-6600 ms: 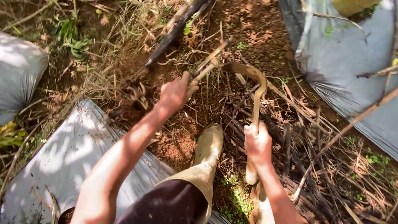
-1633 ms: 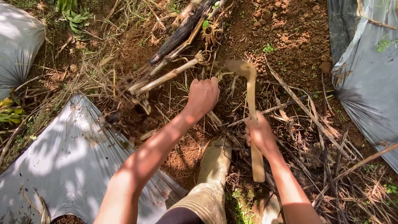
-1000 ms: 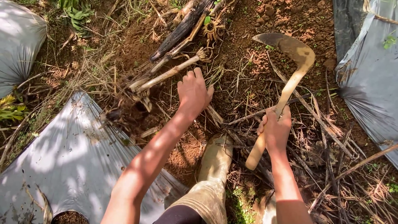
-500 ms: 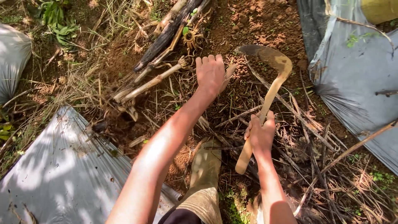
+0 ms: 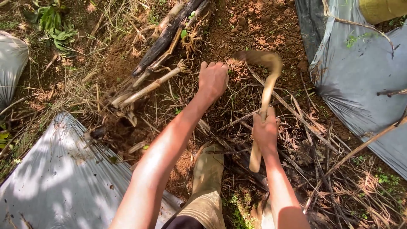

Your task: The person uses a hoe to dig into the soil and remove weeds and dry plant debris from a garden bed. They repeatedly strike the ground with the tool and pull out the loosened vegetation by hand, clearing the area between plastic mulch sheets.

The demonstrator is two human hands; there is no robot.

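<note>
My right hand (image 5: 265, 132) grips the pale wooden handle of a sickle (image 5: 266, 91); its curved, soil-stained blade is blurred and points left over the red soil. My left hand (image 5: 213, 79) is pressed down on a tuft of dry grass and stalks (image 5: 220, 101) just left of the blade, fingers curled into it. Pale cut stalks (image 5: 146, 89) and dark stems (image 5: 167, 34) lie to the left of that hand. My muddy boot (image 5: 206, 171) stands below between both arms.
Grey plastic sheeting covers mounds at lower left (image 5: 59, 174), far left (image 5: 12, 63) and right (image 5: 364, 76). Dry sticks and straw (image 5: 335, 157) litter the ground at right. Green weeds (image 5: 55, 25) grow at upper left. Bare red soil (image 5: 263, 25) lies beyond the blade.
The sickle, raised with its blade up half a second ago, has swung down and left toward the tuft. My left hand has closed from spread fingers onto the grass.
</note>
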